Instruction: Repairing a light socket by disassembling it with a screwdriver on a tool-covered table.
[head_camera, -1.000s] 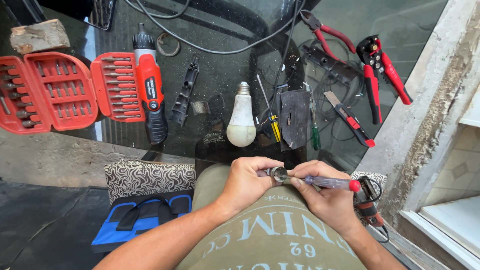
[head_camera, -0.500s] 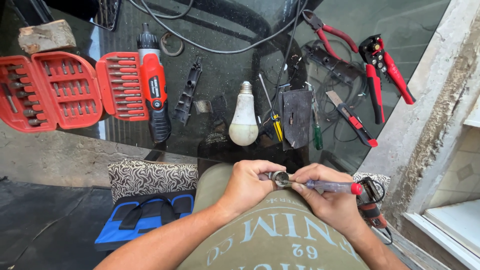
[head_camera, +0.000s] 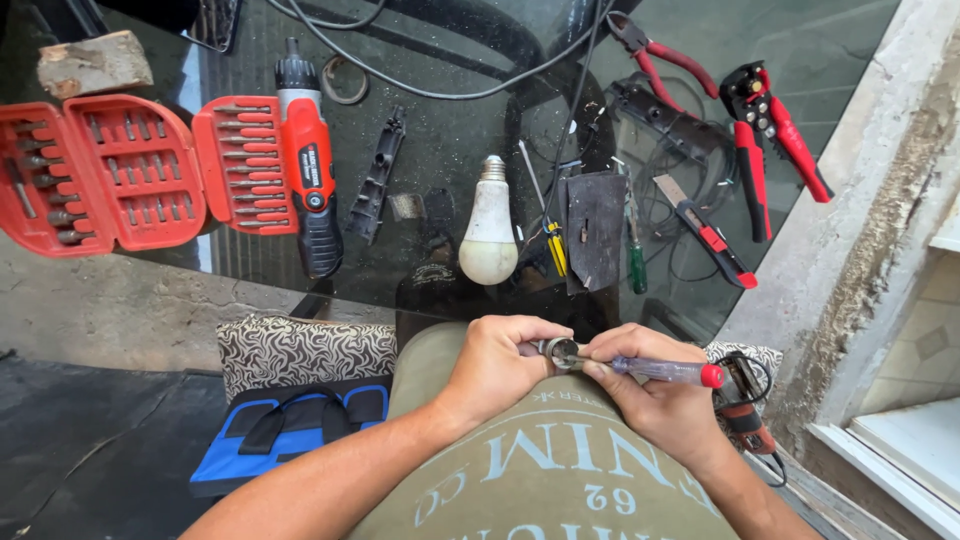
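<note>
My left hand (head_camera: 497, 368) grips a small round metal part (head_camera: 558, 352) over my lap, just below the glass table's near edge. Closed around a screwdriver (head_camera: 662, 371) with a clear bluish handle and red end cap, my right hand (head_camera: 650, 396) has the tip set against that metal part. The two hands touch each other at the part. Straight ahead on the table lies a white light bulb (head_camera: 489, 232), base pointing away.
On the dark glass table (head_camera: 450, 130): an open red bit case (head_camera: 110, 175), a red cordless screwdriver (head_camera: 308, 160), black plastic pieces, small screwdrivers, a utility knife (head_camera: 706, 236), red pliers (head_camera: 775, 140), cables. A blue tool bag (head_camera: 285, 432) and patterned cushion (head_camera: 300, 350) lie left; a concrete ledge right.
The view has shifted slightly, so the table's things sit a little further right. Both hands stay together on the metal part and screwdriver.
</note>
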